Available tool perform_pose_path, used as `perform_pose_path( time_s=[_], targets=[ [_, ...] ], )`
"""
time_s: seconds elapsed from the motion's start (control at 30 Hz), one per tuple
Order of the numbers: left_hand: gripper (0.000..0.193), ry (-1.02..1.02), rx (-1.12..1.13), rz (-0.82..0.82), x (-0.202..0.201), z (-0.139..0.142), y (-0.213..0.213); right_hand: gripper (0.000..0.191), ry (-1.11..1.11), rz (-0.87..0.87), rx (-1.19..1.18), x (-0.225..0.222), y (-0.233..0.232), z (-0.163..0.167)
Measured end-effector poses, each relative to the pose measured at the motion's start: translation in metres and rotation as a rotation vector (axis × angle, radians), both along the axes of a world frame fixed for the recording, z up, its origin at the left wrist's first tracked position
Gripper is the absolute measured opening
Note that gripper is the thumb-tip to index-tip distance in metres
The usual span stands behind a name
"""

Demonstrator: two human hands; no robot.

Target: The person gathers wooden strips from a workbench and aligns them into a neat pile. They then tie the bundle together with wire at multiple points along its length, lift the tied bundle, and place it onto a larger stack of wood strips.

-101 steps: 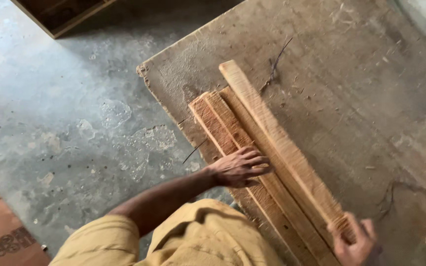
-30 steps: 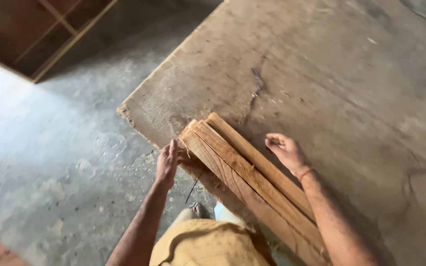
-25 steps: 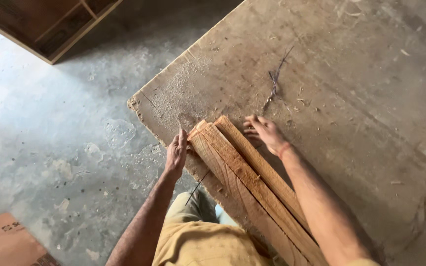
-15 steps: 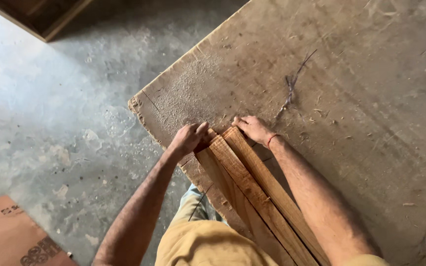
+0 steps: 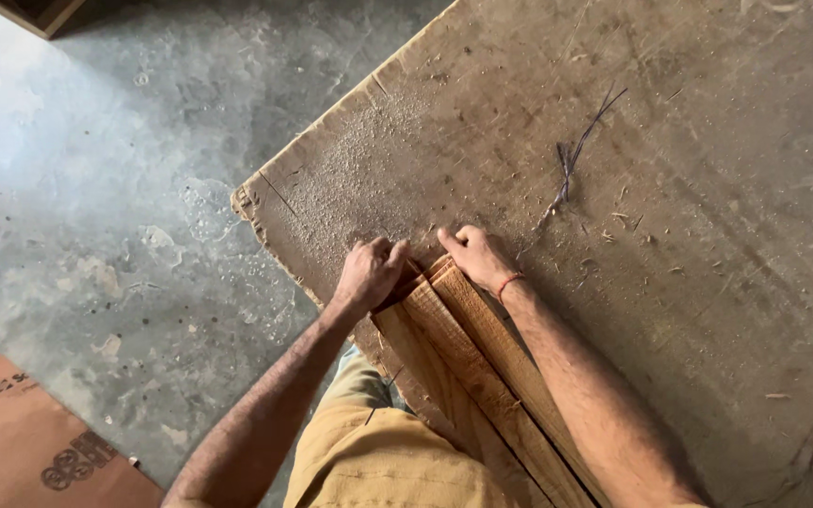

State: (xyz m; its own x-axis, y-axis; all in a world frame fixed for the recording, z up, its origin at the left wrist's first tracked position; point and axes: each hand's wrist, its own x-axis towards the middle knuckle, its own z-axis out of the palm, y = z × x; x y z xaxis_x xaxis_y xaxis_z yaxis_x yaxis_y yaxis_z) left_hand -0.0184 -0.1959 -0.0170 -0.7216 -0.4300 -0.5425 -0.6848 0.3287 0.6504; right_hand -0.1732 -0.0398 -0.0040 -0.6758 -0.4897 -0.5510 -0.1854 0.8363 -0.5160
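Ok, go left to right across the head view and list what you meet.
Cardboard sheet → concrete floor → left hand → right hand → loose twig, which lies on the worn board.

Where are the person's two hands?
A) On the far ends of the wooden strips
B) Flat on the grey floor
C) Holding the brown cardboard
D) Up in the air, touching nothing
A: the left hand and the right hand both rest curled on the far ends of the wooden strips that lie on the worn board.
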Motion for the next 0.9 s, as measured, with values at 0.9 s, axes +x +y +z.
perform_pose_path(
  time_s=[0.9],
  targets=[
    [0.091, -0.168, 0.29, 0.111, -0.022, 0.024, -0.013, 0.077, -0.721, 0.178, -0.021, -0.022, -0.011, 0.034]
  ],
)
